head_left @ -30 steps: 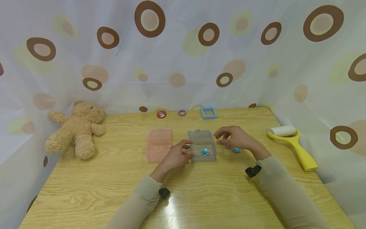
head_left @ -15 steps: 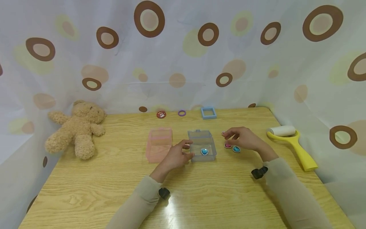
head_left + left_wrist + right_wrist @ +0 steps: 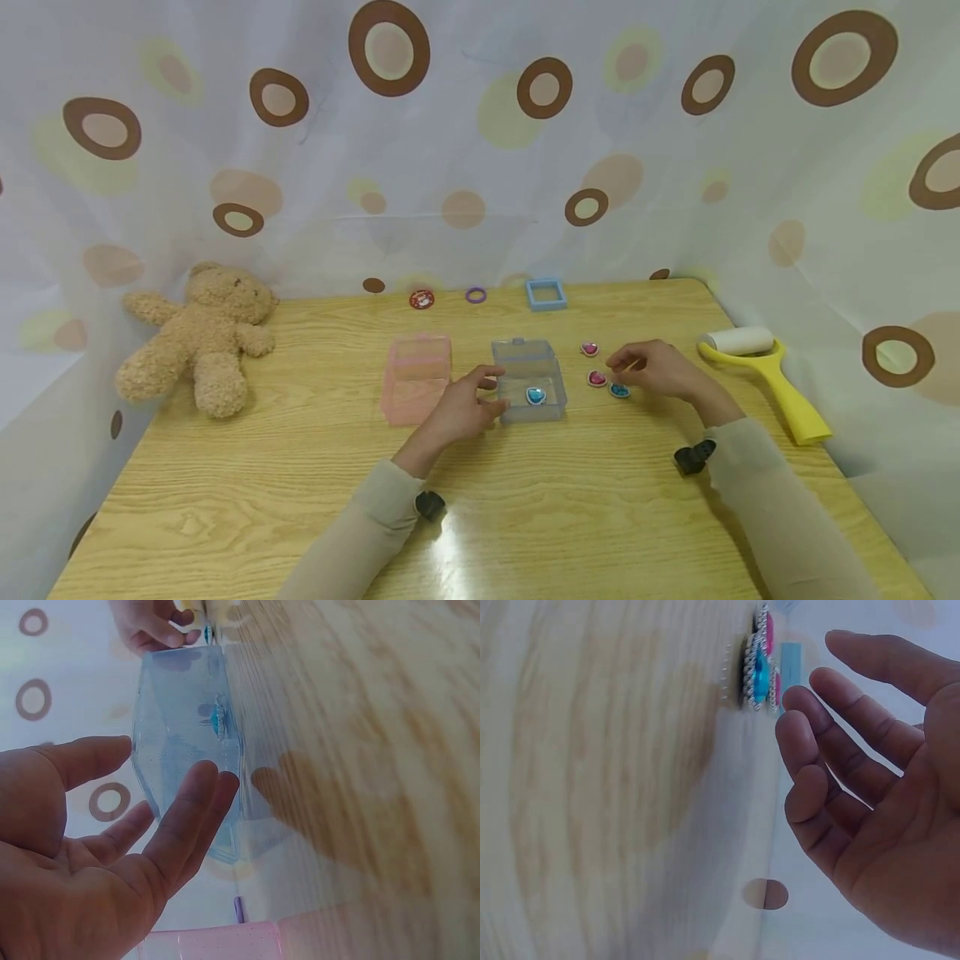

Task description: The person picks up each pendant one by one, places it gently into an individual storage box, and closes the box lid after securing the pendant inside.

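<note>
My left hand [image 3: 467, 406] is at the left side of a clear bluish plastic box [image 3: 558, 410] with its lid up; fingers and thumb are spread at the wall. Inside the box lies a blue heart-shaped gem [image 3: 536, 396] with a silvery edge. To the right, my right hand [image 3: 660, 371] hovers by another blue gem [image 3: 618, 390], fingers loosely bent and nothing between them. Two pink gems lie near it: one pink gem [image 3: 596, 378] beside the blue one, the other pink gem [image 3: 589, 349] farther back. In the right wrist view the blue gem [image 3: 760, 676] stands just beyond the fingertips.
A pink clear box [image 3: 416, 408] stands open left of the bluish one. Along the back are a red round badge [image 3: 422, 299], a purple ring [image 3: 476, 295] and a blue square frame [image 3: 546, 304]. A teddy bear [image 3: 202, 333] lies left, a yellow-handled lint roller [image 3: 787, 396] right.
My right hand has moved right, away from the box, to beside the blue gem, uncovering the two pink gems. My left hand has stayed at the box.
</note>
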A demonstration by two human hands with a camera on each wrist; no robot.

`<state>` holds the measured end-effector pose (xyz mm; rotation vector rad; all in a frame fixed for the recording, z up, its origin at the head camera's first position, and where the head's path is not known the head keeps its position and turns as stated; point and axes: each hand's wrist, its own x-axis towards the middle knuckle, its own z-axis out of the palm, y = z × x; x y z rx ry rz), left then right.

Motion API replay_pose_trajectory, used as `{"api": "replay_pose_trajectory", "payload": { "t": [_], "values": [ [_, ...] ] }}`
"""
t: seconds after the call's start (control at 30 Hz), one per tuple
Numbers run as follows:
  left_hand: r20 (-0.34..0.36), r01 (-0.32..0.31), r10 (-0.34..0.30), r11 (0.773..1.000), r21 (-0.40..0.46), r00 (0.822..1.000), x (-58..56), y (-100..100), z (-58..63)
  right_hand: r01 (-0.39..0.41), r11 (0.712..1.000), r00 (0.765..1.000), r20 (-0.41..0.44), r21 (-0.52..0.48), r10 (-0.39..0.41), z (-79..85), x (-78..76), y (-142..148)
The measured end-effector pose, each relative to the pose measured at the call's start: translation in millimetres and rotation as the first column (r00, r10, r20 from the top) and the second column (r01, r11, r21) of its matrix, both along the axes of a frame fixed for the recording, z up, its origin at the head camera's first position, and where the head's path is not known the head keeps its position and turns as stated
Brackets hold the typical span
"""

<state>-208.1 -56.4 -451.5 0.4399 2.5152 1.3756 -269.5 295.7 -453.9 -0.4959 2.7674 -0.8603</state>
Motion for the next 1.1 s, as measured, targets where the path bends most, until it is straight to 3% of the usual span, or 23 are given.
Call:
{"api": "replay_pose_trajectory", "payload": {
  "t": [0.6,1.1],
  "values": [
    [0.011,-0.005,0.005,1.000,-0.002,1.000,0.9,-1.0,0.3,0.008,1.000,0.992,0.126,0.022,-0.011,-7.3,4.3,6.0],
    [0.004,-0.004,0.004,1.000,-0.010,1.000,0.4,-0.7,0.5,-0.012,0.999,0.995,0.097,0.053,0.007,-7.1,4.3,4.7]
  ]
}}
